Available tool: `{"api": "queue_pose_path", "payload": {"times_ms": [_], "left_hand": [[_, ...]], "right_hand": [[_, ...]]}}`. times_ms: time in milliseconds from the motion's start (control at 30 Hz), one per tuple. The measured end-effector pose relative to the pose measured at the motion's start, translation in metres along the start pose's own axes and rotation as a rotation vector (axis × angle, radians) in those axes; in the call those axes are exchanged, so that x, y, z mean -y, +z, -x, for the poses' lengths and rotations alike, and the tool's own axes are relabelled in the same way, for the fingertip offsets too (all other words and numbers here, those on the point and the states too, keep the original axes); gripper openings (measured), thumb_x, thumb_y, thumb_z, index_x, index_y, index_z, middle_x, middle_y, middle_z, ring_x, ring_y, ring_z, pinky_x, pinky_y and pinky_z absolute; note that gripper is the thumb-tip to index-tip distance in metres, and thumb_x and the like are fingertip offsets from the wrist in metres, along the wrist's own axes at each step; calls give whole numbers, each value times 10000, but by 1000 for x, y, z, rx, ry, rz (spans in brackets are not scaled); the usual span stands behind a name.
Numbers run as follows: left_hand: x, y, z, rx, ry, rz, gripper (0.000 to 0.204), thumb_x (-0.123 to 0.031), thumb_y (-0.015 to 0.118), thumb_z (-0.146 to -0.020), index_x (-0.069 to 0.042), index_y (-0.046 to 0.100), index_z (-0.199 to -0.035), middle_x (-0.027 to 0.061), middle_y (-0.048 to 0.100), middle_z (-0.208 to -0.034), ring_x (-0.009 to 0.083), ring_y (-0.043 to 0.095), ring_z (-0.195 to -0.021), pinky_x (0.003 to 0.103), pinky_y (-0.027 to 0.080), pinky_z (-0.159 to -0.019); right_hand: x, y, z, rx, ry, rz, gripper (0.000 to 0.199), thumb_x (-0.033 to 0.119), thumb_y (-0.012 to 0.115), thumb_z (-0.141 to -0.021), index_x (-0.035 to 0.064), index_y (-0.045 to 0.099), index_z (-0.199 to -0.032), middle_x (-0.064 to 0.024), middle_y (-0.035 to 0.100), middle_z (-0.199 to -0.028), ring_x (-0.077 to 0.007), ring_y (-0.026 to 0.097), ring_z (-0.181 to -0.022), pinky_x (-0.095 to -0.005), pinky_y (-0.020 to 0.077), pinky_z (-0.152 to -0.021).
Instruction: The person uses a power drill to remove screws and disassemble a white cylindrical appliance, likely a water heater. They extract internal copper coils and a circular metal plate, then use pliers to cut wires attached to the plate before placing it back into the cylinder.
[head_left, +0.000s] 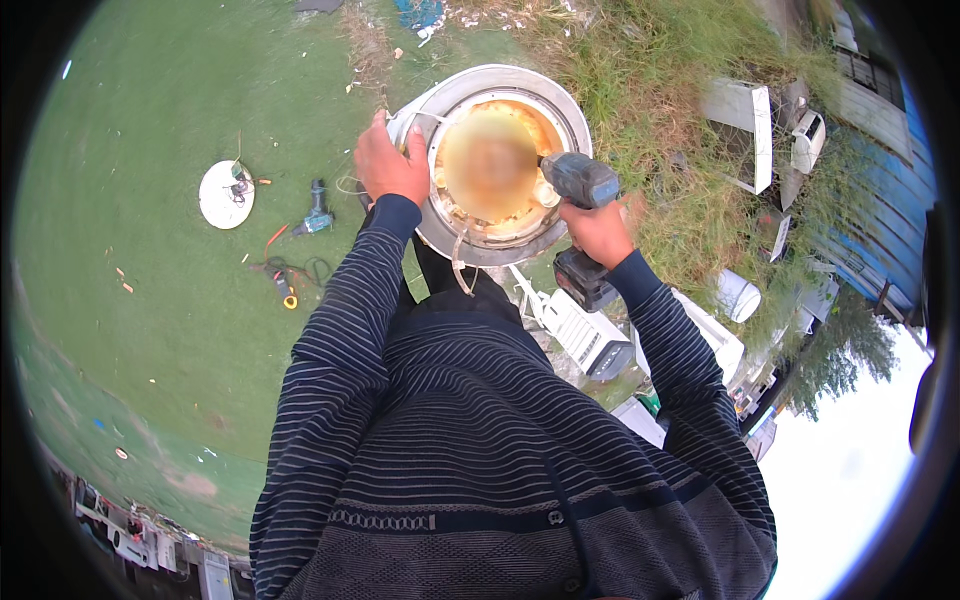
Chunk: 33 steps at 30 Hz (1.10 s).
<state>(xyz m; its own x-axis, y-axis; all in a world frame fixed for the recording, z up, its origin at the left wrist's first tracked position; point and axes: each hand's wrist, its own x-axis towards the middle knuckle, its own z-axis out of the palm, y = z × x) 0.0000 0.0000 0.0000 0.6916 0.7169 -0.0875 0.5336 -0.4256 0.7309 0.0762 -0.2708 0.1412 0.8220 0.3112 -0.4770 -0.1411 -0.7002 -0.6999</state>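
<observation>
A round, pale-rimmed drum (pixel 462 88) stands in front of me, its inside stained orange-brown and its middle blurred. My left hand (pixel 388 163) grips the drum's left edge, thumb over the rim and fingers along the outside. In my right hand (pixel 600 235) is a blue-and-black cordless drill (pixel 580 180), held by its grip with the battery below. The drill's nose points left, at the inner right side of the drum; its tip's contact is unclear. A pale tube or cable (pixel 459 262) hangs over the near rim.
On the green ground at left lie a white round cover (pixel 227 195), another blue power tool (pixel 316 208) and a clamp meter (pixel 288 288) with leads. White appliance parts (pixel 585 335) lie near my right arm. Tall grass (pixel 650 120), a white bucket (pixel 738 296) and scrap panels are at right.
</observation>
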Motion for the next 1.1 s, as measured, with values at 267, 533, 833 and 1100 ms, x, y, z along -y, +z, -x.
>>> {"api": "queue_pose_path", "payload": {"times_ms": [267,533,833,1100], "left_hand": [[0,-2,-5,15,-12,28,580,-342,657,-933,-30,524,-1403,240,606,-1264,432,555,-1168,521,436,-1016],[-1,0,1,39,-35,-29,555,-360,644,-932,-56,555,-1387,196,618,-1259,408,559,-1174,518,438,-1011],[2,-4,-6,29,-61,9,590,-386,656,-918,-94,542,-1417,174,604,-1294,393,549,-1201,514,428,-1022],[-37,-47,12,174,216,149,414,-126,666,-900,-55,611,-1304,182,645,-1152,348,618,-1033,447,488,-927]], "right_hand": [[10,3,-20,73,40,37,150,99,641,-893,22,628,-1020,-1,593,-699,-88,509,-512,-307,416,-466],[25,-25,-45,308,345,70,143,89,616,-891,26,628,-1018,-68,652,-781,-173,614,-591,-338,509,-549],[31,-8,-10,164,233,-51,186,35,645,-873,-12,638,-1053,-59,673,-888,-139,622,-762,-320,507,-687],[23,-12,27,66,135,26,339,35,661,-857,-18,635,-1191,-83,703,-1064,-178,655,-991,-327,517,-885]]}}
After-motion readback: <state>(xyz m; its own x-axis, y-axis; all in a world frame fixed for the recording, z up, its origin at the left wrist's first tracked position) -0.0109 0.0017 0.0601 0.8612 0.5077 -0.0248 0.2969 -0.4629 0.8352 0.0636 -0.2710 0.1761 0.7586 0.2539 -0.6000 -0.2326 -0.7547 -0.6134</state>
